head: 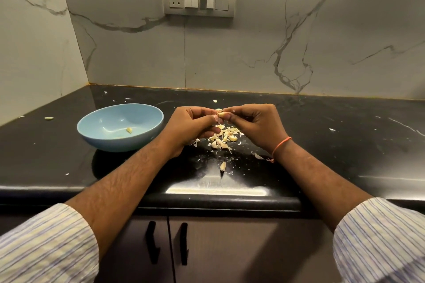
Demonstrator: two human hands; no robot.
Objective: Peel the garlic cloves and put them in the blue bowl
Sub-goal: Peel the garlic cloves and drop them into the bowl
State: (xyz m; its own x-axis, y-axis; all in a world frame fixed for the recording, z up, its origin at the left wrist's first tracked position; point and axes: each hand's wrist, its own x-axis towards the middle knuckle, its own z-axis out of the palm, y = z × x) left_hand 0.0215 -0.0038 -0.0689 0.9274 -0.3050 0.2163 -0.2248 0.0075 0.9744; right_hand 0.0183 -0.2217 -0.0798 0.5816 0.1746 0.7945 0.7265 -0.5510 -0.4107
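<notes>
mid-frame, left hand (193,125) & right hand (255,123) both pinch one small pale garlic clove (222,114): best steady w/ left, strip skin w/ right, then drop in round blue bowl (92,138) at left.

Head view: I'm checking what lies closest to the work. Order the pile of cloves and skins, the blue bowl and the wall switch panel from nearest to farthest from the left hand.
From the left hand:
1. Pile of cloves and skins, just under and right of it.
2. Blue bowl, on its left side.
3. Switch panel, up on the back wall.
</notes>
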